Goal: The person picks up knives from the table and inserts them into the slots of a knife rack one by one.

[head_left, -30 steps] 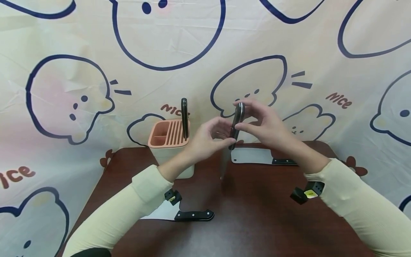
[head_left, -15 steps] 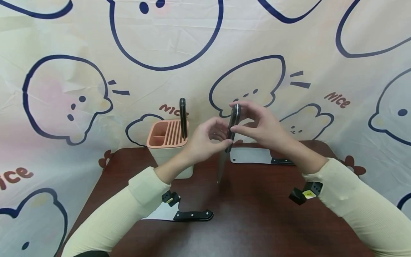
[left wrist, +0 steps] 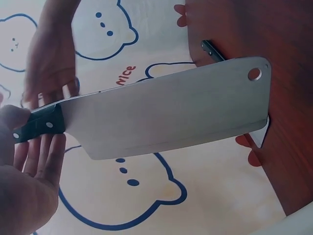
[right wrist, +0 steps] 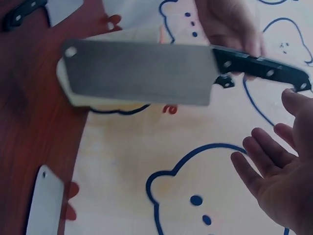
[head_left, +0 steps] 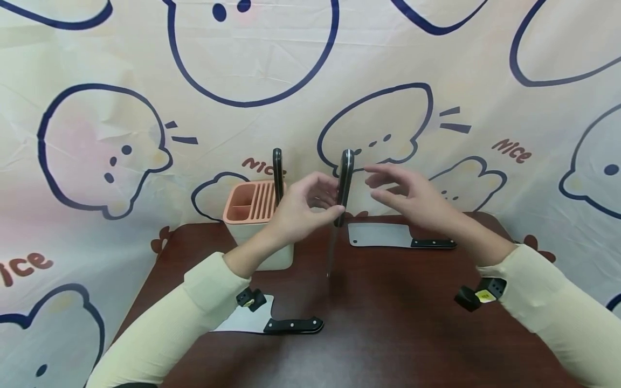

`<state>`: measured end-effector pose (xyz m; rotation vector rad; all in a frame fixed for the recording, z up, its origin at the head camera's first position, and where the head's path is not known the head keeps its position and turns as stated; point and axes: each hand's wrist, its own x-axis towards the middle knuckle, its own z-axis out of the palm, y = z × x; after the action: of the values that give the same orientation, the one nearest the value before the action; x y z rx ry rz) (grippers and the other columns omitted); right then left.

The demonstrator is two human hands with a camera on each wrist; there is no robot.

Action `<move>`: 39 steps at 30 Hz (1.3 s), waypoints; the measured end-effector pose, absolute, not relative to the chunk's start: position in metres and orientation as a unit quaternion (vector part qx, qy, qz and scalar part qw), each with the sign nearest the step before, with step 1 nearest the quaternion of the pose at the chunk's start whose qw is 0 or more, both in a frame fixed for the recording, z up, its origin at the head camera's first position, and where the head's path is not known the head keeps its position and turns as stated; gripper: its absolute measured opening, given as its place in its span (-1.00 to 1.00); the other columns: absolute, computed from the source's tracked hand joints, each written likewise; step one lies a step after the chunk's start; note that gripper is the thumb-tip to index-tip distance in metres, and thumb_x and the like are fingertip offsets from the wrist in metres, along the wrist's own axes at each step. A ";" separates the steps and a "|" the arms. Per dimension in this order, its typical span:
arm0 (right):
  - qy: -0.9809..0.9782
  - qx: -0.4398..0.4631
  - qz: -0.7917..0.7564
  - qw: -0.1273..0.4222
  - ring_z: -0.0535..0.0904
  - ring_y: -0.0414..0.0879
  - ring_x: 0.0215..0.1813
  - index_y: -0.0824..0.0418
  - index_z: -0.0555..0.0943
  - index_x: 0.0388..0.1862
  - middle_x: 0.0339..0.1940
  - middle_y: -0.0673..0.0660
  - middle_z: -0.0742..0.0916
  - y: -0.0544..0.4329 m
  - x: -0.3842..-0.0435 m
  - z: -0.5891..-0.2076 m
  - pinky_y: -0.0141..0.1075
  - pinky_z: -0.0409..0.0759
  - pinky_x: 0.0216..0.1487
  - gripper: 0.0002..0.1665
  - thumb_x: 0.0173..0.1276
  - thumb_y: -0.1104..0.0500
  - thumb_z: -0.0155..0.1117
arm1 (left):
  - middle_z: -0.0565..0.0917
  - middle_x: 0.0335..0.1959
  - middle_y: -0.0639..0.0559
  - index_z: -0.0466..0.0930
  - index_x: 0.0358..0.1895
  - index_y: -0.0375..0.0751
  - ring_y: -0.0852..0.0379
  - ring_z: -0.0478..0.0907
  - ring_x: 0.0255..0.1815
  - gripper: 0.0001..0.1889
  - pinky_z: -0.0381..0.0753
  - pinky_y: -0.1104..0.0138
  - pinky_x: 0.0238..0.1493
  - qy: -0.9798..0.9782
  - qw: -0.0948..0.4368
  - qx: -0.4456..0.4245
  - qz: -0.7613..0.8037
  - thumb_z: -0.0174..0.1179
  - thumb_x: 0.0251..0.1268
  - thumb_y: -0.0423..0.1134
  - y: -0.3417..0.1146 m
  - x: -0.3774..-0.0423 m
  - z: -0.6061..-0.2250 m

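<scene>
In the head view my left hand (head_left: 303, 210) pinches the black handle of an upright cleaver (head_left: 345, 180), blade hanging down and seen edge-on. The left wrist view shows the broad blade (left wrist: 171, 107) with a hole near its far end. Just right of the handle, my right hand (head_left: 412, 194) is apart from it in the head view, fingers loosely bent and holding nothing. In the right wrist view its fingers (right wrist: 266, 152) are spread below the handle's end. Left of the hands stands a knife holder (head_left: 252, 202) with an orange slotted top; a black-handled knife (head_left: 278, 172) sits in its rightmost part.
A second cleaver (head_left: 380, 235) lies flat at the back right of the brown table (head_left: 388, 323). Another cleaver (head_left: 293, 325) lies near the front, its blade partly hidden by the left sleeve. A patterned cloth (head_left: 271, 134) hangs behind the table.
My right hand has let go of the cleaver's handle and moved off to the right. The left hand, still holding it, has shifted slightly left, and the cleaver hangs more upright.
</scene>
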<state>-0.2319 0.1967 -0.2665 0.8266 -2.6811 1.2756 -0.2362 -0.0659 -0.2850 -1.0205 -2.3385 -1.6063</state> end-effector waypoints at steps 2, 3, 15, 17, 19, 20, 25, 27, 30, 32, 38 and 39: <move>-0.880 0.264 0.394 0.012 0.53 0.20 0.34 0.03 0.33 0.56 0.37 0.19 0.59 0.202 -0.231 -0.270 0.27 0.52 0.23 -0.36 0.57 0.00 0.20 | 0.68 -0.11 -0.07 0.54 0.14 -0.30 0.09 0.67 -0.12 -0.60 0.69 0.24 0.03 -0.779 0.067 -0.335 -0.526 0.40 0.26 -0.38 -0.068 -0.235 -0.283; -0.884 0.263 0.385 0.006 0.51 0.22 0.36 0.02 0.32 0.57 0.40 0.19 0.56 0.204 -0.230 -0.272 0.30 0.49 0.24 -0.34 0.57 -0.02 0.19 | 0.68 -0.11 -0.08 0.54 0.14 -0.31 0.08 0.67 -0.12 -0.60 0.69 0.23 0.03 -0.780 0.069 -0.333 -0.525 0.40 0.26 -0.37 -0.069 -0.235 -0.282; -0.904 0.278 0.323 0.006 0.32 0.16 0.53 0.14 0.32 0.56 0.54 0.17 0.43 0.225 -0.234 -0.309 0.23 0.34 0.42 -0.31 0.55 0.01 0.24 | 0.66 -0.11 -0.11 0.54 0.14 -0.33 0.05 0.65 -0.11 -0.59 0.69 0.20 0.00 -0.777 0.078 -0.324 -0.535 0.40 0.24 -0.40 -0.088 -0.231 -0.274; -0.905 0.280 0.321 0.003 0.29 0.15 0.55 0.15 0.31 0.57 0.55 0.17 0.41 0.228 -0.235 -0.315 0.21 0.31 0.44 -0.29 0.54 0.01 0.25 | 0.67 -0.10 -0.12 0.53 0.14 -0.34 0.04 0.65 -0.11 -0.58 0.69 0.21 0.00 -0.775 0.080 -0.322 -0.538 0.40 0.24 -0.40 -0.092 -0.229 -0.273; -0.905 0.279 0.320 -0.003 0.26 0.15 0.56 0.15 0.30 0.58 0.56 0.18 0.40 0.231 -0.235 -0.320 0.22 0.29 0.45 -0.27 0.53 0.02 0.26 | 0.67 -0.09 -0.13 0.53 0.15 -0.33 0.03 0.65 -0.11 -0.57 0.69 0.23 0.00 -0.775 0.082 -0.319 -0.539 0.40 0.24 -0.40 -0.095 -0.228 -0.271; -0.906 0.278 0.319 -0.006 0.25 0.16 0.57 0.15 0.29 0.58 0.56 0.18 0.39 0.232 -0.235 -0.322 0.23 0.29 0.45 -0.26 0.53 0.02 0.27 | 0.68 -0.08 -0.12 0.53 0.15 -0.33 0.03 0.65 -0.11 -0.57 0.69 0.24 -0.01 -0.775 0.083 -0.317 -0.540 0.40 0.24 -0.40 -0.097 -0.227 -0.269; -0.912 0.277 0.303 -0.014 0.30 0.17 0.52 0.15 0.27 0.59 0.55 0.20 0.40 0.241 -0.234 -0.337 0.22 0.38 0.39 -0.23 0.51 0.01 0.29 | 0.68 -0.07 -0.12 0.52 0.15 -0.32 0.04 0.65 -0.13 -0.57 0.69 0.34 -0.10 -0.781 0.091 -0.305 -0.537 0.41 0.23 -0.41 -0.109 -0.223 -0.264; -0.916 0.275 0.292 -0.012 0.33 0.18 0.49 0.16 0.28 0.58 0.54 0.22 0.41 0.245 -0.234 -0.344 0.22 0.41 0.36 -0.22 0.50 -0.01 0.30 | 0.68 -0.08 -0.12 0.52 0.14 -0.33 0.05 0.64 -0.14 -0.57 0.67 0.37 -0.15 -0.784 0.096 -0.302 -0.534 0.41 0.22 -0.42 -0.114 -0.222 -0.262; -0.922 0.269 0.280 -0.004 0.34 0.20 0.47 0.18 0.29 0.57 0.51 0.24 0.44 0.252 -0.234 -0.355 0.24 0.39 0.37 -0.21 0.48 -0.01 0.32 | 0.67 -0.09 -0.11 0.53 0.14 -0.32 0.05 0.63 -0.16 -0.58 0.64 0.41 -0.19 -0.786 0.101 -0.296 -0.534 0.41 0.22 -0.43 -0.121 -0.219 -0.259; -0.925 0.263 0.275 0.001 0.33 0.21 0.48 0.18 0.29 0.57 0.50 0.25 0.44 0.258 -0.235 -0.362 0.26 0.36 0.39 -0.22 0.48 -0.01 0.32 | 0.67 -0.09 -0.12 0.53 0.14 -0.33 0.03 0.62 -0.16 -0.58 0.62 0.41 -0.20 -0.781 0.099 -0.296 -0.540 0.39 0.22 -0.44 -0.126 -0.218 -0.257; -0.935 0.231 0.268 -0.006 0.24 0.30 0.53 0.21 0.26 0.58 0.52 0.32 0.39 0.276 -0.237 -0.379 0.32 0.24 0.42 -0.20 0.52 -0.07 0.25 | 0.65 -0.06 -0.13 0.49 0.15 -0.37 0.00 0.61 -0.12 -0.60 0.64 0.40 -0.11 -0.777 0.083 -0.283 -0.556 0.34 0.26 -0.46 -0.143 -0.216 -0.253; -0.937 0.223 0.267 -0.009 0.22 0.31 0.53 0.21 0.25 0.59 0.52 0.33 0.38 0.279 -0.238 -0.381 0.32 0.23 0.43 -0.20 0.52 -0.07 0.25 | 0.66 -0.05 -0.14 0.49 0.15 -0.36 0.01 0.62 -0.12 -0.60 0.65 0.40 -0.09 -0.777 0.083 -0.282 -0.557 0.33 0.27 -0.46 -0.146 -0.215 -0.252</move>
<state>-0.2383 0.2791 -0.3813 0.7059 -2.9610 0.8442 -0.2149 -0.1460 -0.2520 -0.8428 -2.3194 -1.6617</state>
